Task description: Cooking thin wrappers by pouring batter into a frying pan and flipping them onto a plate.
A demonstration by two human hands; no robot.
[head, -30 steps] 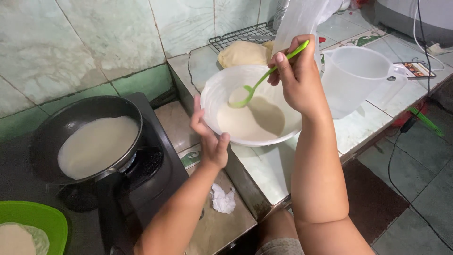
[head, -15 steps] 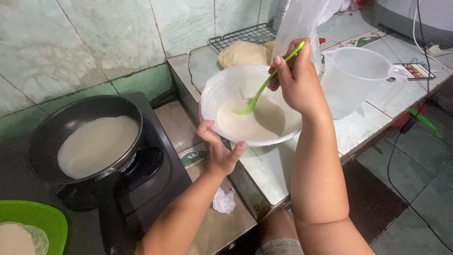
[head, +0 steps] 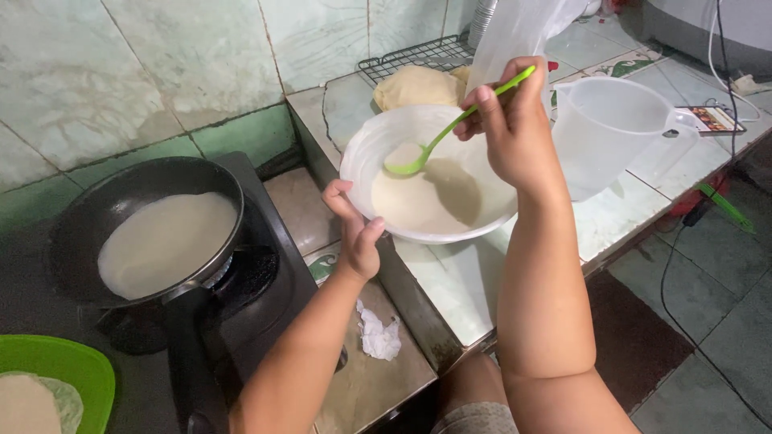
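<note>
The right hand (head: 515, 120) pinches the upper end of a green ladle (head: 450, 128), its fingers pressed together around the handle with the thumb laid along it. The ladle's long axis runs on a slant: the handle tip points up and to the far right, past the knuckles, and the bowl of the ladle points down to the near left, dipping toward the pale batter (head: 434, 201) in the white bowl (head: 362, 161). The ladle's cup sits just above or at the batter's surface near the far-left inner wall of the bowl; whether it touches the liquid cannot be told.

The left hand (head: 354, 233) is at the near-left rim of the white bowl, fingers loosely curled and slightly spread, thumb toward the rim. It seems to touch the rim's outer edge, but a firm hold on it does not show.

The bowl rests on a tiled counter (head: 611, 217), close to its left edge. Just right of the bowl stands a translucent plastic jug (head: 603, 137), and beyond the bowl lies a lump of dough (head: 414, 84) in front of a wire rack (head: 410, 56). To the left, well apart from the bowl, a black pan (head: 88, 209) sits on a stove (head: 257, 281) with a thin pale round of batter spread in it. A green plate (head: 56, 366) lies at the near left, and a crumpled tissue (head: 378, 337) lies below the left forearm.
</note>
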